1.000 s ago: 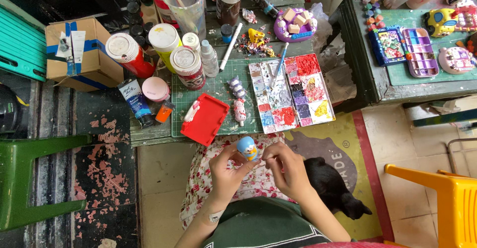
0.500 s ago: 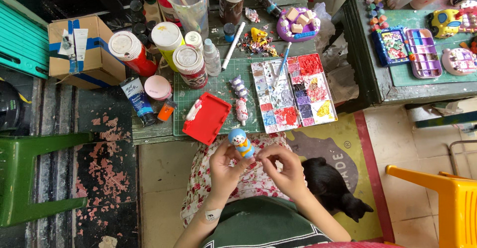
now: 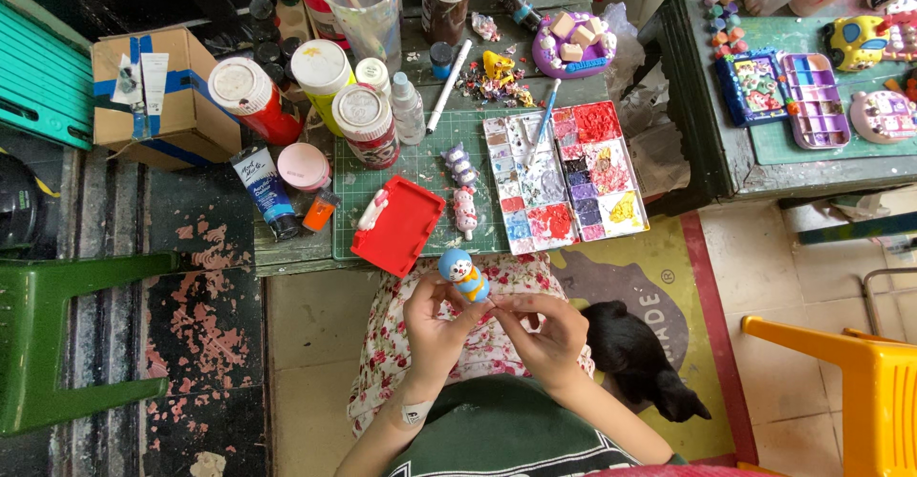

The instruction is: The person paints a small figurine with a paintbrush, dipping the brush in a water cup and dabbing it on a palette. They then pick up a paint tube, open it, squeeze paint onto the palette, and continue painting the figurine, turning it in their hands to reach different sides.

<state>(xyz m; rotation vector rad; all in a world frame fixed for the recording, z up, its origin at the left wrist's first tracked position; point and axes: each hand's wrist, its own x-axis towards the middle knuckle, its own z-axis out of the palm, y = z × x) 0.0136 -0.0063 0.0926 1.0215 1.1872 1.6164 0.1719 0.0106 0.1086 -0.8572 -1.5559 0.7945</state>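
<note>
a small blue figurine [image 3: 464, 275] is held over the lap, just below the table [image 3: 287, 248] edge, gripped from beneath by the left hand [image 3: 435, 329], probably so its painted face is kept upright and clear of the fingers. the right hand [image 3: 546, 336] is closed narrowly beside it, fingertips pinched near the figurine's base as if something fine is being worked there; what is pinched cannot be told. the palette [image 3: 564, 173] with a brush [image 3: 546, 112] laid across it is kept within easy reach, beside a red case [image 3: 396, 224] and paint jars [image 3: 363, 122]. a black cat [image 3: 642, 358] lies by the right elbow. compared with half a second earlier, the figurine is seen at much the same spot, and the hands are held as before.
</note>
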